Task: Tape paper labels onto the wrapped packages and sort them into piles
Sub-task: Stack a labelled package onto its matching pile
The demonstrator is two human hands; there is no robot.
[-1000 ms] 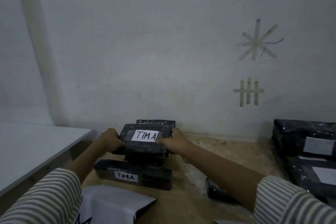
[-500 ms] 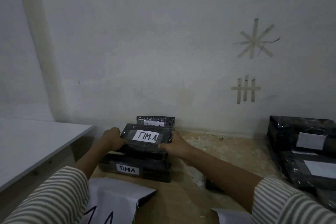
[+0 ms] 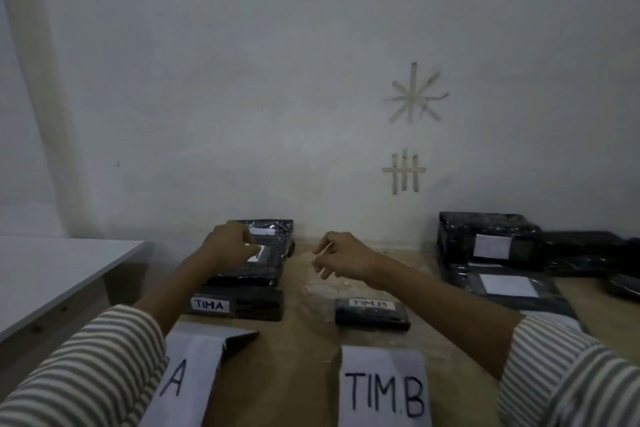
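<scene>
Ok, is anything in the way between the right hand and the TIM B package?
Nothing visible. The right hand hovers over the wooden surface, and the TIM B package lies alone just nearer the person, with only scuffed wood between them. The TIM A stack sits off to the left, apart.

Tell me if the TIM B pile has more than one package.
No, a single TIM B package lies on the floor behind the TIM.B sheet.
</scene>
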